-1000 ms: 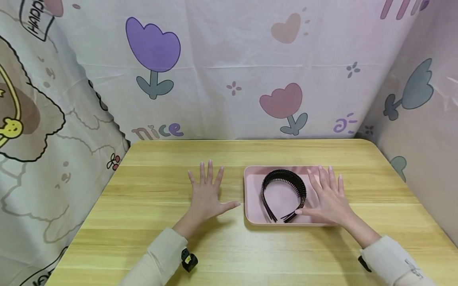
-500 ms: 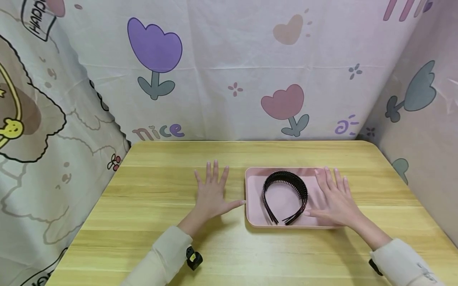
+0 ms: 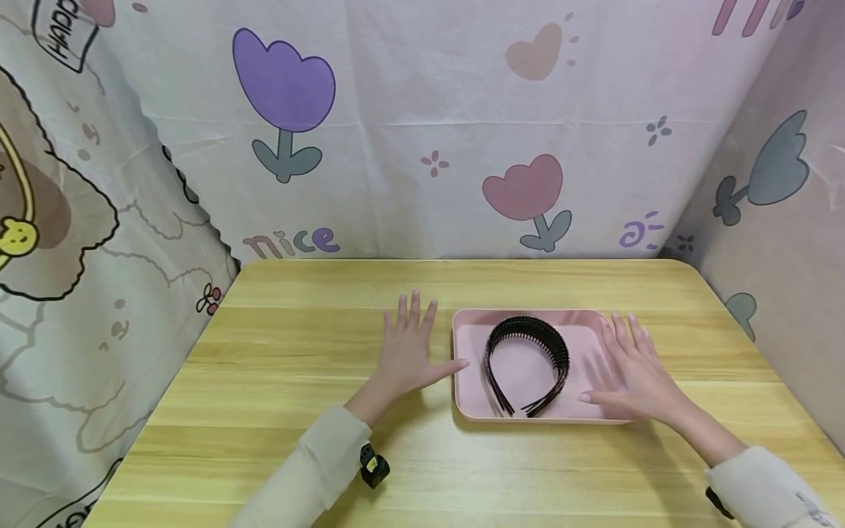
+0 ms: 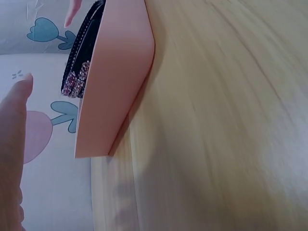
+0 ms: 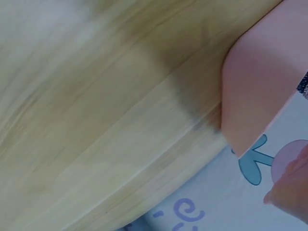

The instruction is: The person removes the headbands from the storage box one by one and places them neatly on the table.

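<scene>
Several black toothed headbands (image 3: 526, 327) lie nested together in a shallow pink tray (image 3: 465, 407), their ends pointing toward me. Red and silver glitter shows on the headbands (image 4: 77, 79) in the left wrist view. My left hand (image 3: 407, 357) is spread flat just left of the tray, its thumb overlapping the tray's left rim in the head view. At the other side my right hand (image 3: 637, 374) has its fingers spread over the tray's right end, hiding part of that rim. Neither hand holds anything.
The tray sits on a light wooden table (image 3: 264, 411), right of its middle. A printed cloth (image 3: 396, 147) with flowers hangs behind the table and along both sides. Each sleeve carries a small black device, the left one (image 3: 374, 467) showing best.
My left hand has moved right, its thumb now over the tray's edge. My right hand has shifted right, away from the headbands. The headbands have stayed put in the tray.
</scene>
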Motion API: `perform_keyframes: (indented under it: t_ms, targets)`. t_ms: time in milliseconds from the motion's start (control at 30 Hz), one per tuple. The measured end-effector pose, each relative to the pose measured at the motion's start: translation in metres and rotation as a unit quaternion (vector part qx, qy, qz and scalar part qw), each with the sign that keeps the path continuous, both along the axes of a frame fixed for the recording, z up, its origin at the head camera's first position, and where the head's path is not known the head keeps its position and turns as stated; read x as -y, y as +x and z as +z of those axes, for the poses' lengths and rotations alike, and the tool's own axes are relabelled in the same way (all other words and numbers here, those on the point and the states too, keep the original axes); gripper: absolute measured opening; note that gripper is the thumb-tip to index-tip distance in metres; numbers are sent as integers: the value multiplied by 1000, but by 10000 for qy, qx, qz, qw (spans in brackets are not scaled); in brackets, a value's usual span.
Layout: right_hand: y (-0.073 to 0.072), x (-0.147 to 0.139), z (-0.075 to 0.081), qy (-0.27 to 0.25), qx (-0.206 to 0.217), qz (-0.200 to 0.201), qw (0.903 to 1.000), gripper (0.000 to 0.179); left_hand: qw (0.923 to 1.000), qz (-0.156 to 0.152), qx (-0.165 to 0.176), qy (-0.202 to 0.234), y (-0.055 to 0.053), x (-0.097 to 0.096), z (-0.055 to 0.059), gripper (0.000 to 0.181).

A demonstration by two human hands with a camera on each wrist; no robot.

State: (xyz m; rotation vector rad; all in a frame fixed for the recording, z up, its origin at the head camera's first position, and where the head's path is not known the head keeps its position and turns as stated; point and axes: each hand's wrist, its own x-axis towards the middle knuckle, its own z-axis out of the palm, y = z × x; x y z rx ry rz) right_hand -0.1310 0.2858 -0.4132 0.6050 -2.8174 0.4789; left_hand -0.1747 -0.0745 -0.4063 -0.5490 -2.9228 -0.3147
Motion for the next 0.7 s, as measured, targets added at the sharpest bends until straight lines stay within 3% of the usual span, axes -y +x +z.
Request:
perform_keyframes:
  t_ms: [300,500,700]
  targets:
    - [2,-14,-5,-306,251,299,9988,118,9989,-150,338,302,-8,-18,2,101]
    - [5,-23,-9,-435,530,423,9967,114,9940,-301,615,852,-14,-30,3,96]
    - [9,-30,-10,-475,607,564,9954,112,9891,-483,541,1278,-19,-40,-1,88]
